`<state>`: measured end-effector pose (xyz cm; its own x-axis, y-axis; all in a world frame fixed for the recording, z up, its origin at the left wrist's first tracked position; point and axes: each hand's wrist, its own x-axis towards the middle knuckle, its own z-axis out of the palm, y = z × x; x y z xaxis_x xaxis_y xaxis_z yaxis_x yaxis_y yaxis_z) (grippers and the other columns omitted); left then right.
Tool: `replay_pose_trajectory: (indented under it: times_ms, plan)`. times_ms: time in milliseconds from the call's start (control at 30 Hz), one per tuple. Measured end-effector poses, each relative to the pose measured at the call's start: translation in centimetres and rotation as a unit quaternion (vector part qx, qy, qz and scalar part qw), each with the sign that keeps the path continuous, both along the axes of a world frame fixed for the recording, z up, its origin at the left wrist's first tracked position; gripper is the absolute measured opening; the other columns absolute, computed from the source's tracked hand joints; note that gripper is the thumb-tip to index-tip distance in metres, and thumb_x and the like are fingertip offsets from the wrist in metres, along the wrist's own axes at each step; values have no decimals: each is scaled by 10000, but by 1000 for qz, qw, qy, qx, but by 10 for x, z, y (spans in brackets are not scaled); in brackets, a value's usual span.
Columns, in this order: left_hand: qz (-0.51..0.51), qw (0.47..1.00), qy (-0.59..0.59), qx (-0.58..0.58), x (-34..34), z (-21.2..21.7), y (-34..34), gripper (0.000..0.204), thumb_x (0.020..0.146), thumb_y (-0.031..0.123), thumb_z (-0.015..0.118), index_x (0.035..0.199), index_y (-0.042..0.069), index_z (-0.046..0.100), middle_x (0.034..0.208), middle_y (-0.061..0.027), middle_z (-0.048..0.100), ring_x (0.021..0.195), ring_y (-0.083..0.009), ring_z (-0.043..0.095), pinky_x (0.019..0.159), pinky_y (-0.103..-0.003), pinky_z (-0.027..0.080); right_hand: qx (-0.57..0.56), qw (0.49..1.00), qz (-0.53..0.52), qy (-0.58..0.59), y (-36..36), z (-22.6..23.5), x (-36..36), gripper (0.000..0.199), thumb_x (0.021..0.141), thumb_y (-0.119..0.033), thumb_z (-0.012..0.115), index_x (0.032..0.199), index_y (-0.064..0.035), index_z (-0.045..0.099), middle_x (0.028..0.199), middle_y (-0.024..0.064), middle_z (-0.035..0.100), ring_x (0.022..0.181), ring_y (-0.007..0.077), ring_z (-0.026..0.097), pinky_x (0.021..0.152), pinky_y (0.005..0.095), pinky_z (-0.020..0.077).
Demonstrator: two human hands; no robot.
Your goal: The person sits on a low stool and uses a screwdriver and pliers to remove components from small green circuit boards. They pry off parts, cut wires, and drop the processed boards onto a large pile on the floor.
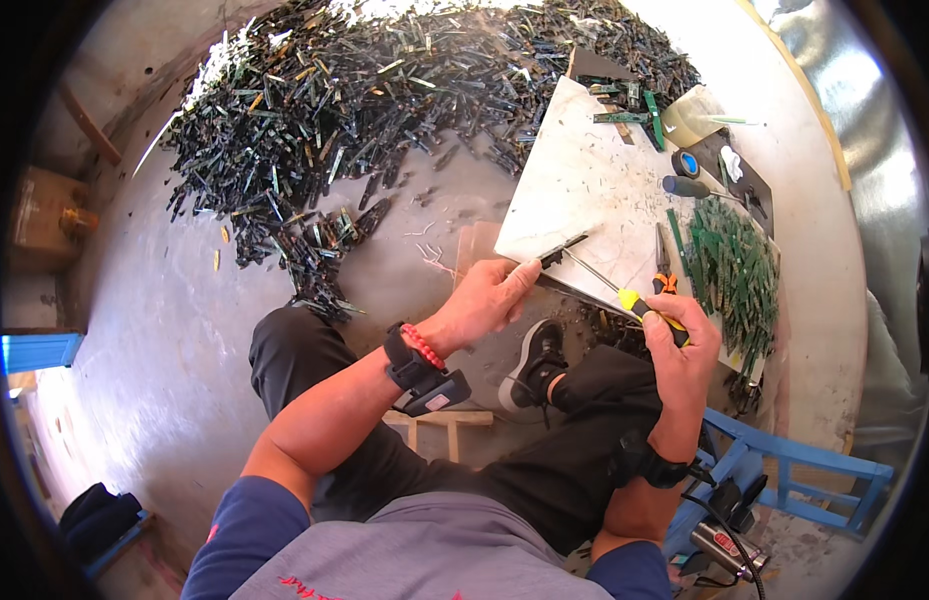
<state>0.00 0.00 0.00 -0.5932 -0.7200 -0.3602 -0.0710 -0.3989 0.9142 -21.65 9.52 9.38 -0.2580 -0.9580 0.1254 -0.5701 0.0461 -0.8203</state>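
My left hand (484,305) pinches a narrow dark strip (554,256), which looks like a small circuit board, at the near edge of a white board (574,165). In my right hand (676,345) is a screwdriver (632,300) with a yellow and black handle. Its thin shaft points left, and the tip meets or nearly meets the strip; contact is too small to tell. Pliers (665,272) with orange and black handles lie just beyond my right hand. To their right is a heap of green strips (732,265).
A large heap of dark strips (334,110) covers the floor ahead. On the board's right are a dark-handled screwdriver (684,187), a tape roll (685,163) and a translucent container (692,115). A blue stool (784,470) stands at right. My shoe (539,362) is under the board's near edge.
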Motion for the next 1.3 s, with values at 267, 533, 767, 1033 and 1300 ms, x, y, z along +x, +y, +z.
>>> replay_pose_trajectory:
  times_ms: [267, 533, 767, 1033, 1300]
  plan:
    - [6, 1000, -4, -10, -3, -5, 3, 521, 946, 501, 466, 800, 12, 569, 597, -10, 520, 460, -59, 437, 416, -217, 338, -56, 992, 66, 89, 4, 2, 12, 199, 724, 48, 668, 919, 10, 654, 820, 122, 655, 712, 176, 627, 653, 264, 488]
    - [4, 1000, -1, -13, 0, -2, 1, 510, 947, 495, 469, 772, 25, 558, 597, -8, 517, 463, -60, 439, 419, -216, 341, -81, 983, 65, 150, 5, 0, 28, 238, 686, 54, 690, 905, -41, 683, 744, 99, 615, 604, 196, 592, 541, 279, 464]
    - [3, 1000, 7, -14, -1, -2, 2, 511, 943, 499, 477, 765, 26, 556, 604, -14, 531, 470, -61, 441, 427, -220, 348, -96, 974, 65, 193, 5, 4, 29, 244, 667, 42, 700, 891, -55, 688, 716, 94, 601, 589, 216, 585, 520, 301, 459]
    - [1, 999, 0, -38, -2, -6, 1, 466, 947, 454, 502, 770, 26, 545, 584, -11, 525, 464, -55, 432, 421, -223, 344, -79, 957, 71, 268, 2, 19, 40, 227, 668, 7, 701, 876, -85, 691, 688, 81, 586, 578, 230, 575, 520, 318, 459]
    - [5, 999, -21, -42, -2, -4, 2, 479, 936, 425, 523, 793, -30, 566, 594, -29, 522, 516, -106, 492, 481, -287, 398, -74, 953, 80, 283, 3, 27, 45, 207, 686, -6, 699, 881, -78, 690, 689, 84, 586, 580, 234, 574, 523, 327, 457]
